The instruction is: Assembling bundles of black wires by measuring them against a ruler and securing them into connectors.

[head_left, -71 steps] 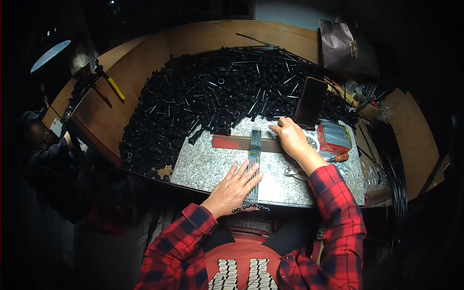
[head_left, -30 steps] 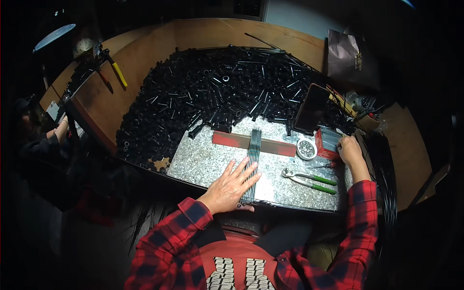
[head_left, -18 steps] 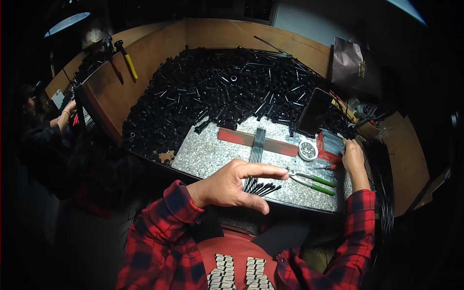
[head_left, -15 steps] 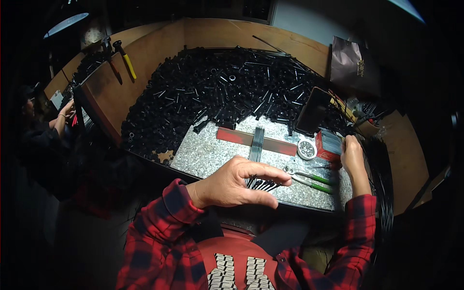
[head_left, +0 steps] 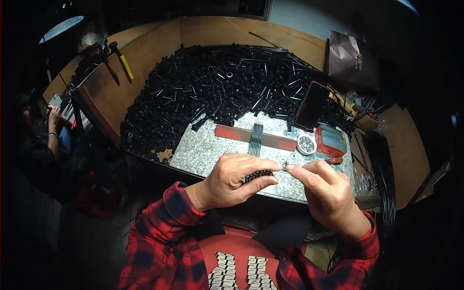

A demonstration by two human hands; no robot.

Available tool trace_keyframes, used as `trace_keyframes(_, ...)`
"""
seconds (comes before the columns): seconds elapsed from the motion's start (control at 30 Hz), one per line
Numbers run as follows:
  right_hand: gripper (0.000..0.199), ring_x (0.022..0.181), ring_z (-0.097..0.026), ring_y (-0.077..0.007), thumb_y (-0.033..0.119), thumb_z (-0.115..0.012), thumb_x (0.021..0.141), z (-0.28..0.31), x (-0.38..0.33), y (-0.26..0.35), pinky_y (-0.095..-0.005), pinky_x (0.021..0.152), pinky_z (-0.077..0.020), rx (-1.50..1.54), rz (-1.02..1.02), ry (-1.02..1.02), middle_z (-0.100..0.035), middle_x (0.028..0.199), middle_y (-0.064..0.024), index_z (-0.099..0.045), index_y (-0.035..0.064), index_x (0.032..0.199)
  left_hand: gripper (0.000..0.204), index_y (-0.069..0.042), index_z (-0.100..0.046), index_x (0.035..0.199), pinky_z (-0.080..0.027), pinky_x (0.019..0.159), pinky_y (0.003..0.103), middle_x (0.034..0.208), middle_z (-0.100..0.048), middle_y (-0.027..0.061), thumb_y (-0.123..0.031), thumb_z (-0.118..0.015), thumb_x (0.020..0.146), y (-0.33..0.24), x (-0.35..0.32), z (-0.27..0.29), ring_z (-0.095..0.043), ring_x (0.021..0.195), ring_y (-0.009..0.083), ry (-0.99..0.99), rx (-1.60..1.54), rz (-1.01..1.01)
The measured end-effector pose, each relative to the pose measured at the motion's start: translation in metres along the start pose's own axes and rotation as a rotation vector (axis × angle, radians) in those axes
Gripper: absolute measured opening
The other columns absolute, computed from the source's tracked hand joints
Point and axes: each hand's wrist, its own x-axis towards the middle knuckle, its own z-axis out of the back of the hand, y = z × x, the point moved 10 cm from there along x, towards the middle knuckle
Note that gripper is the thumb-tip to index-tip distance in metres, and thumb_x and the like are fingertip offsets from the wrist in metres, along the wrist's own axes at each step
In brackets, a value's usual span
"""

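Two hands meet in front of us, just above the near edge of the speckled grey slab (head_left: 203, 152). Our left hand (head_left: 234, 179) is closed around a bundle of thin black rods (head_left: 257, 175), their ends poking out between thumb and fingers toward the right. Our right hand (head_left: 325, 186) pinches a small silvery ring (head_left: 285, 166) between thumb and forefinger, right at the tips of those rods; whether it touches them we cannot tell. On the slab lie a red strip (head_left: 232, 133) with a few more black rods (head_left: 255, 140) laid across it, a small round dish (head_left: 306, 144) of metal bits, and a red box (head_left: 330, 140) beside the dish. Behind the slab a big heap of black tubes (head_left: 212, 92) covers the wooden table (head_left: 145, 48), and a dark phone (head_left: 311, 104) leans at the heap's right side. At the far left another person's hand (head_left: 53, 115) is at work.
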Motion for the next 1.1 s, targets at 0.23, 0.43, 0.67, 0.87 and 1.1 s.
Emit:
trace_keyframes(0.23, 0.046, 0.057, -0.059, -0.0193, -0.004, -0.063, 0.068, -0.007, 0.004, 0.010, -0.0296, 0.048, -0.0481, -0.133, 0.110, 0.017, -0.057, 0.078, -0.0078, -0.063, 0.0072, 0.113, 0.020, 0.000, -0.066, 0.099, -0.054, 0.067, 0.028, 0.085, -0.069, 0.0115, -0.005, -0.069, 0.081, -0.001, -0.003, 0.005, -0.069, 0.077, 0.0203, -0.013, 0.004, -0.023)
trace_keyframes(0.43, 0.045, 0.056, -0.058, -0.0189, -0.003, -0.062, 0.068, -0.004, 0.004, 0.013, -0.0298, 0.048, -0.0479, -0.150, 0.111, 0.005, -0.057, 0.078, -0.0071, -0.063, 0.0073, 0.112, 0.019, -0.001, -0.066, 0.098, -0.054, 0.069, 0.029, 0.085, -0.070, 0.0115, -0.006, -0.070, 0.081, -0.003, -0.001, 0.004, -0.069, 0.077, 0.0210, 0.006, -0.019, -0.032)
trace_keyframes(0.67, 0.044, 0.055, -0.057, -0.0182, -0.003, -0.062, 0.068, -0.004, 0.002, 0.014, -0.0292, 0.047, -0.0475, -0.169, 0.107, 0.019, -0.057, 0.076, -0.0062, -0.064, 0.0074, 0.111, 0.020, -0.001, -0.066, 0.098, -0.054, 0.069, 0.030, 0.083, -0.069, 0.0111, -0.007, -0.071, 0.080, -0.003, -0.002, 0.002, -0.069, 0.077, 0.0216, 0.011, -0.030, -0.042)
trace_keyframes(0.87, 0.038, 0.068, -0.060, -0.0268, -0.014, -0.056, 0.075, 0.002, 0.005, 0.015, -0.0329, 0.055, -0.0487, -0.099, 0.031, -0.006, -0.057, 0.083, -0.0151, -0.056, -0.0017, 0.111, 0.022, -0.001, -0.066, 0.099, -0.054, 0.070, 0.031, 0.083, -0.069, 0.0101, -0.007, -0.072, 0.078, -0.003, 0.001, -0.002, -0.069, 0.078, 0.0230, 0.042, -0.064, -0.039)
trace_keyframes(1.1, 0.025, 0.072, -0.056, -0.0270, -0.013, -0.060, 0.073, 0.008, 0.002, 0.012, -0.0341, 0.058, -0.0465, -0.090, 0.062, 0.030, -0.055, 0.083, -0.0136, -0.058, -0.0015, 0.096, 0.030, -0.002, -0.068, 0.096, -0.055, 0.071, 0.033, 0.084, -0.070, 0.0103, -0.018, -0.078, 0.072, -0.002, 0.002, -0.010, -0.069, 0.080, 0.0244, 0.120, -0.033, -0.067)
